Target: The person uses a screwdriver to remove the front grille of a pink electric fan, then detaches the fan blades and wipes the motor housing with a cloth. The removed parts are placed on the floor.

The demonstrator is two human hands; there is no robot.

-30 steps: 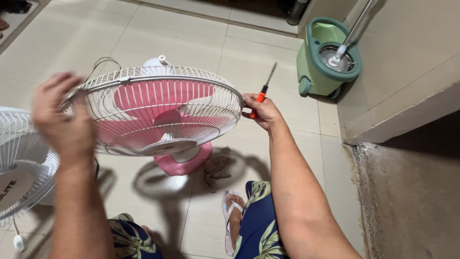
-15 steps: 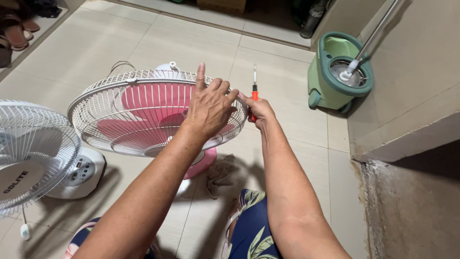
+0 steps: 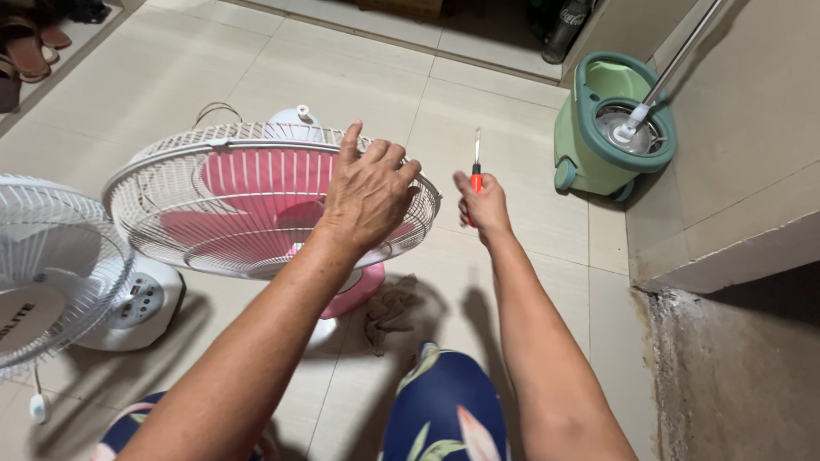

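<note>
A pink desk fan point(image 3: 256, 201) with a white wire guard stands on the tiled floor in front of me, tilted face up. My left hand point(image 3: 369, 195) rests on the right rim of its guard, fingers curled over the wires. Just right of the fan, my right hand point(image 3: 484, 203) grips an orange-handled screwdriver point(image 3: 475, 175) with the metal shaft pointing up; it is a little apart from the guard.
A second white fan point(image 3: 51, 273) stands at the left. A brown rag point(image 3: 389, 309) lies on the floor under the pink fan. A green mop bucket point(image 3: 611, 119) with a mop sits at upper right beside a concrete step point(image 3: 726, 248). Sandals point(image 3: 34, 47) lie at upper left.
My left hand crossed from the guard's left side to its right rim. My right hand let go of the rim and moved slightly right with the screwdriver.
</note>
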